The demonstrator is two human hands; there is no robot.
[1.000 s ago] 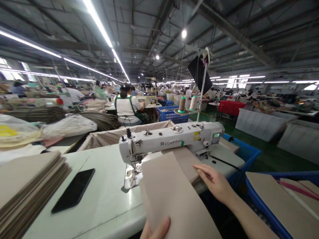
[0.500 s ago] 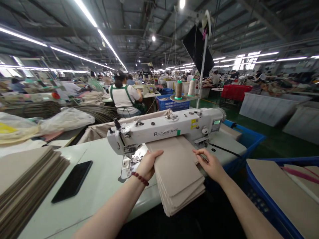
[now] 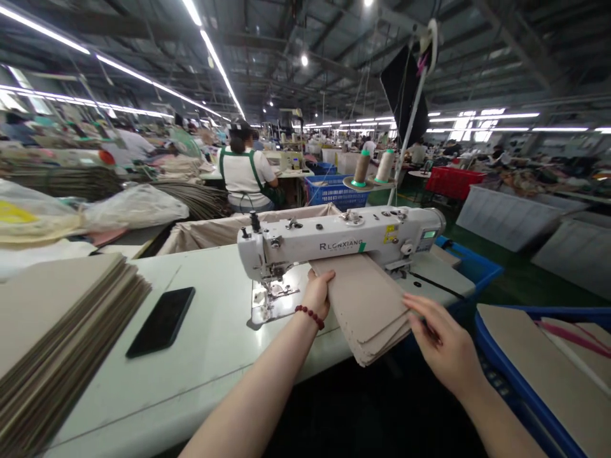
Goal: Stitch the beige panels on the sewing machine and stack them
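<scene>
A stack of flat beige panels [image 3: 367,299] lies slanted under the arm of a white sewing machine [image 3: 334,238], its near end reaching past the table's front edge. My left hand [image 3: 321,292], with a dark red bead bracelet [image 3: 310,313] at the wrist, grips the stack's left edge, thumb on top and other fingers mostly hidden. At the right edge, near the closest corner, my right hand [image 3: 446,340] touches the panels with outstretched fingertips, its thumb apart from them. The needle area [image 3: 274,289] is left of the stack, with no panel under it.
A black phone [image 3: 161,322] lies on the pale table [image 3: 210,356], beside a tall pile of beige pieces [image 3: 71,331]. Blue baskets [image 3: 506,375] with more pieces stand at right. Thread cones [image 3: 361,168] rise behind the machine. A co-worker [image 3: 245,168] sits ahead, back turned.
My right hand has gone from a pinch at the stack's right side to stretched fingers nearer its close corner. My left hand keeps its hold. The view has shifted, moving the scene rightward.
</scene>
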